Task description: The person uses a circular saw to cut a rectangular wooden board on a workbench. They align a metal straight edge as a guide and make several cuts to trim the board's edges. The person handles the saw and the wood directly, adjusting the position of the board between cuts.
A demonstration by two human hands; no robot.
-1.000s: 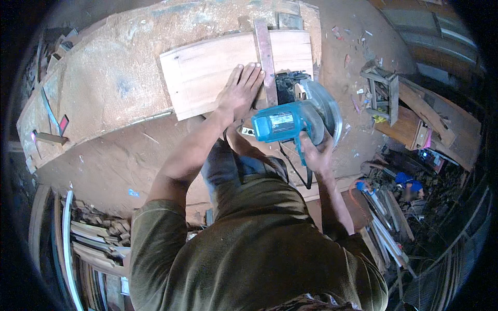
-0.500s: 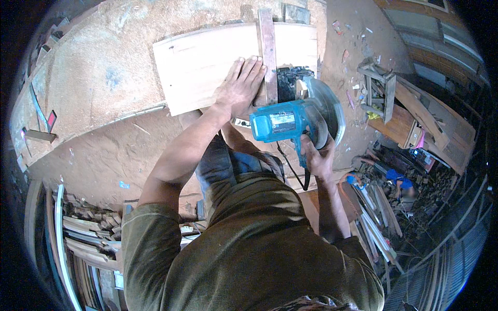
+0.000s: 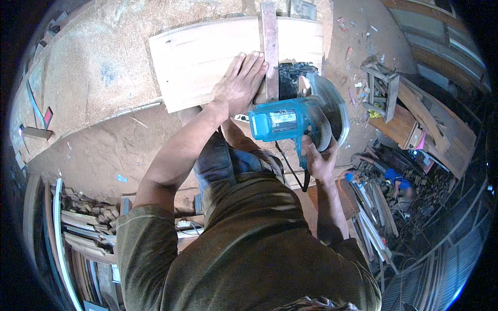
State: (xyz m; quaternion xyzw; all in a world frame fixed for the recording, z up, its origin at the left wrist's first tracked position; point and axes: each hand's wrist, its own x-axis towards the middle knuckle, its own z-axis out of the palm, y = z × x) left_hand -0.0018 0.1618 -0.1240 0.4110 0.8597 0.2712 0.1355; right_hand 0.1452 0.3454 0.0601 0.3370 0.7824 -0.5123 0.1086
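A pale wooden board [image 3: 202, 57] lies on the workbench, with a narrow reddish-brown wood strip [image 3: 271, 41] across it. My left hand [image 3: 239, 80] rests flat on the board, fingers stretched out and their tips against the strip's left side. My right hand [image 3: 319, 160] is wrapped round the rear handle of a blue circular saw [image 3: 275, 122]. The saw's base sits just right of the strip, at the board's near edge. Its round guard bulges to the right, and the blade's contact with the wood is hidden.
The worn workbench [image 3: 104, 62] stretches to the left. A small wooden frame [image 3: 381, 93] and wood panels [image 3: 402, 124] stand on the right. Stacked offcuts [image 3: 85, 212] lie at lower left. A person in blue [image 3: 398, 180] is low down at far right. A black cord [image 3: 290, 163] hangs from the saw.
The whole view has shifted slightly. My left hand stays pressed on the board, and the saw holds nearly the same place beside the strip.
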